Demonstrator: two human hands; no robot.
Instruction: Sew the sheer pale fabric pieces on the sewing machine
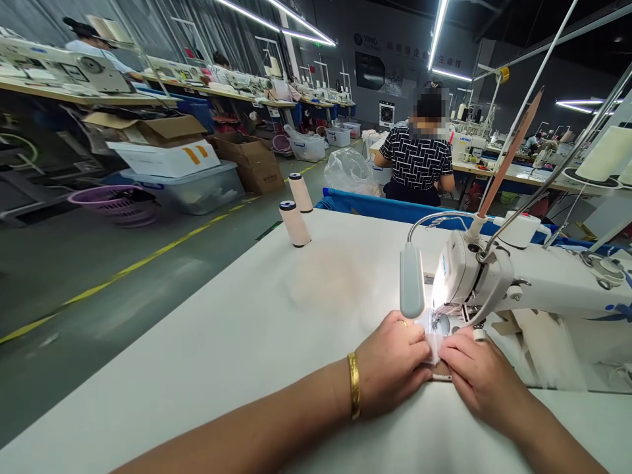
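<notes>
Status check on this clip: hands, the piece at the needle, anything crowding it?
Left hand and right hand both pressed flat on small white fabric piece at sewing machine needle. Lamp head hangs close above left hand. Two thread cones stand well clear.

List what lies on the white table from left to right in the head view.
Two thread cones → left hand → small white fabric piece → right hand → sewing machine.
</notes>
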